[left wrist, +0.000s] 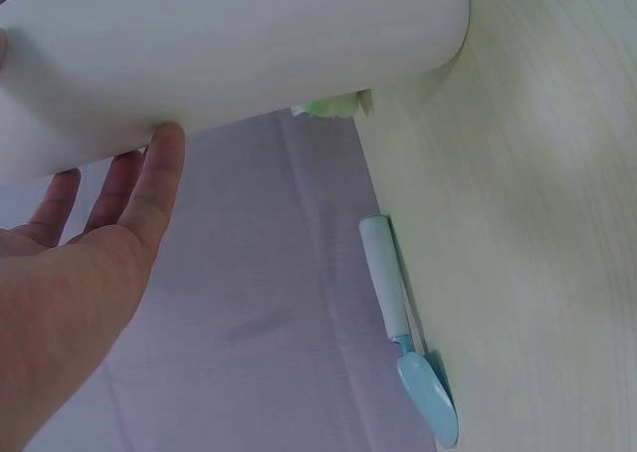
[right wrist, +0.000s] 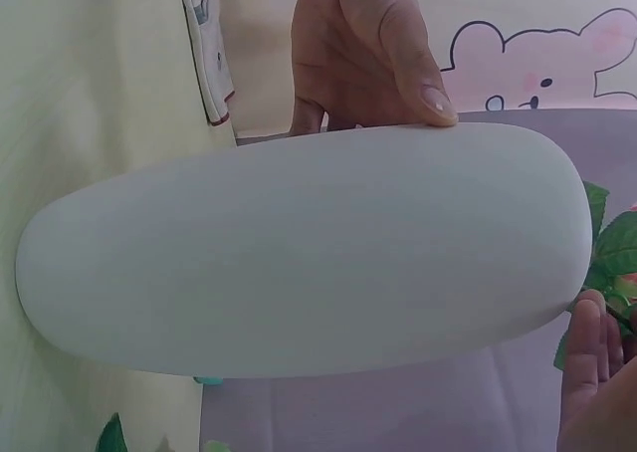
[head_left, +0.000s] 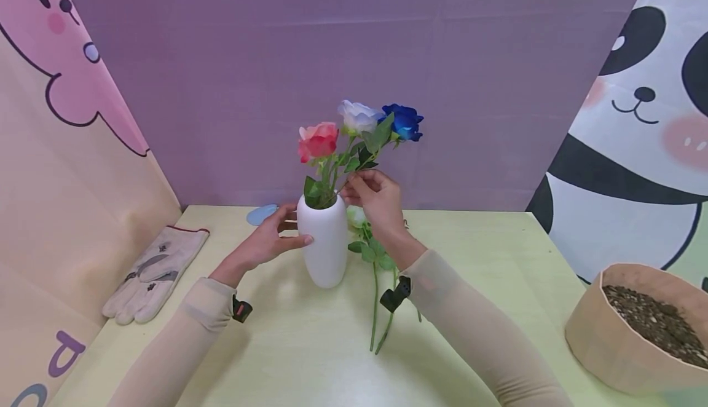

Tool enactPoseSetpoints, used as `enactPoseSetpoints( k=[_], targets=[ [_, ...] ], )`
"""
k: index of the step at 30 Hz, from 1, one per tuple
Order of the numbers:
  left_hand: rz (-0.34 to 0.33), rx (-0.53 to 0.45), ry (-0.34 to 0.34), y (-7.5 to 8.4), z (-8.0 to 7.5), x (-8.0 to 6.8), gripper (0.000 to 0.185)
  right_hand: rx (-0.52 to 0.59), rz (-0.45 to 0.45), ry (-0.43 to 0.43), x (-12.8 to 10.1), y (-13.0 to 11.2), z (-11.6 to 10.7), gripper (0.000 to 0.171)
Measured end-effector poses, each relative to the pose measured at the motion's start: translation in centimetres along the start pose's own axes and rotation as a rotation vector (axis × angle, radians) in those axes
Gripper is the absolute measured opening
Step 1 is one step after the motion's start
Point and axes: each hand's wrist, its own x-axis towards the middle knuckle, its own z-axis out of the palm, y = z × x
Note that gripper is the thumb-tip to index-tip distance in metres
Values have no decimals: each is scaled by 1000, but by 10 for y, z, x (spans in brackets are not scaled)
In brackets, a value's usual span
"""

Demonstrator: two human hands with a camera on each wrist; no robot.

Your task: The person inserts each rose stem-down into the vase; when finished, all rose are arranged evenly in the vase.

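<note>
Vase (head_left: 327, 244), smooth matte white, ovoid, upright on the pale green desk (head_left: 310, 358). Left hand (head_left: 267, 242): grip open, straight fingers and thumb pressed flat against the vase's side. Right hand (head_left: 376, 201): grip pinched on the blue rose stem (head_left: 362, 162) just above the vase mouth. Pink rose (head_left: 318, 141) and white rose (head_left: 358, 115) already stand in it.

I see the glove (head_left: 152, 273) left of the vase (head_left: 327, 246), the soil tub (head_left: 641, 327) far right, loose stems (head_left: 378, 296) just right.
</note>
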Motion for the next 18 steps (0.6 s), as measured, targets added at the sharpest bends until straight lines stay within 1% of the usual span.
enactPoseSetpoints(
  k=[11,18],
  targets=[
    [23,-6,3,-1,-1,1,80,-75,-22,20,4,1,5,20],
    [24,-6,5,0,0,0,78,-132,-17,3,7,7,9,20]
  ],
)
